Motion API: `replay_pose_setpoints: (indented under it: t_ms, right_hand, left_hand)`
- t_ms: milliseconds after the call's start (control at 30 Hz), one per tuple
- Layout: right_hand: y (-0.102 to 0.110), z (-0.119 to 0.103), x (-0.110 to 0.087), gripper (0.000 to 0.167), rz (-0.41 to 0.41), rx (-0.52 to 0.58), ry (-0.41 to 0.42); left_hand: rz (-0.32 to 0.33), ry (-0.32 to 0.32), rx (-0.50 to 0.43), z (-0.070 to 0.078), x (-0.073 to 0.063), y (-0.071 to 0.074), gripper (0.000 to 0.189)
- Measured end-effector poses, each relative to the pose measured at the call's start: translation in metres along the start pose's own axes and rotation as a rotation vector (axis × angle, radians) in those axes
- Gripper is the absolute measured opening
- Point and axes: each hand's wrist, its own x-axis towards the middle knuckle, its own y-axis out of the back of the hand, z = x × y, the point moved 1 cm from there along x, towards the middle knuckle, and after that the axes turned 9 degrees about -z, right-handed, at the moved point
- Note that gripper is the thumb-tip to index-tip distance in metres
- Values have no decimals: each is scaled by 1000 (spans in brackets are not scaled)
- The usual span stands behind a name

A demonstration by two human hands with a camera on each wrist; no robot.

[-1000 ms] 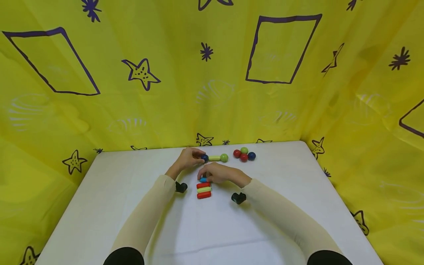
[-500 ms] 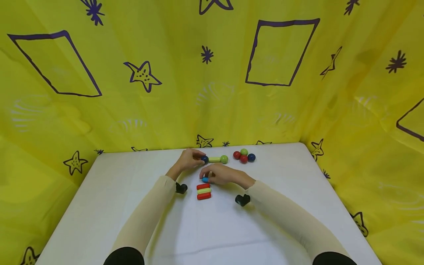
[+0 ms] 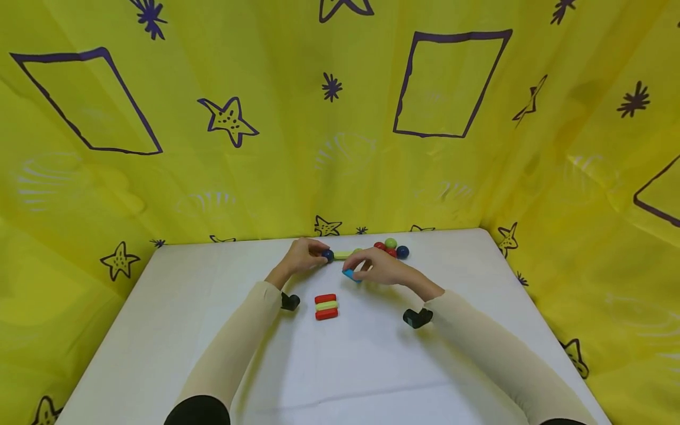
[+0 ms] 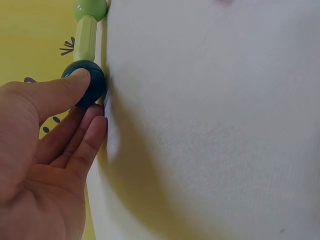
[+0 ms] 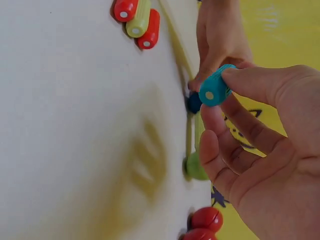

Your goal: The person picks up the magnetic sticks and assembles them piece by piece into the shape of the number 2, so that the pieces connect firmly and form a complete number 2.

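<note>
At the back of the table my left hand pinches a dark blue ball between thumb and fingers. That ball is joined to one end of a yellow-green rod, with a green ball on the other end. My right hand holds a short blue rod between thumb and fingertips, lifted over the table just in front of the joined piece. A pale round dot shows on the rod's end. In the head view the right hand partly covers the green ball.
Two red rods with a yellow-green rod between them lie nearer the front. Red balls, a green ball and a dark blue ball cluster at the back right. A yellow curtain hangs behind the white table.
My right hand has picked up the blue rod from beside the red and yellow-green rods and carried it back and to the right. My left hand has stayed at the dark blue ball.
</note>
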Motion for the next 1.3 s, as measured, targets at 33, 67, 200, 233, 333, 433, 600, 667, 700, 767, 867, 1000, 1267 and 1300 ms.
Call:
replay_pose_setpoints:
  t_ms: [33, 67, 200, 233, 333, 433, 600, 667, 700, 767, 867, 1000, 1267, 1300]
  right_hand:
    - [2, 2, -4, 22, 16, 9, 2]
    - [3, 4, -7, 22, 33, 15, 1]
    - [7, 15, -20, 23, 107, 49, -41]
    - [7, 18, -24, 23, 125, 59, -56]
    - [7, 25, -31, 23, 170, 86, -102]
    - [5, 30, -37, 21, 198, 120, -137]
    - [1, 34, -44, 20, 239, 187, -159]
    - [-1, 35, -45, 21, 252, 210, -165]
    - [-2, 36, -46, 21, 256, 214, -169]
    - [-3, 38, -46, 22, 264, 229, -177]
    - [-6, 40, -46, 24, 277, 239, -173]
    - [-9, 43, -44, 24, 305, 266, -182]
    - [-15, 44, -34, 26, 355, 277, -249]
    - [-15, 44, -32, 26, 362, 274, -256]
  left_hand:
    - [0, 6, -3, 0, 0, 0, 30]
    - [0, 12, -6, 0, 0, 0, 30]
    - [2, 27, -11, 0, 1, -1, 31]
    - [4, 28, -10, 0, 1, -1, 31]
    - [7, 26, -13, 0, 2, -2, 31]
    - [10, 24, -17, 0, 2, -2, 31]
    - [12, 23, -16, -1, 1, -3, 31]
    - [14, 20, -11, -1, 1, -3, 31]
    - [14, 19, -9, -1, 1, -3, 31]
    - [18, 16, -6, -1, 0, -4, 31]
    - [23, 12, 0, 0, 0, -4, 31]
    - [31, 18, 2, 0, -1, -5, 32]
    - [39, 33, -4, 0, -1, -5, 32]
    - [39, 31, -3, 0, -1, -5, 32]
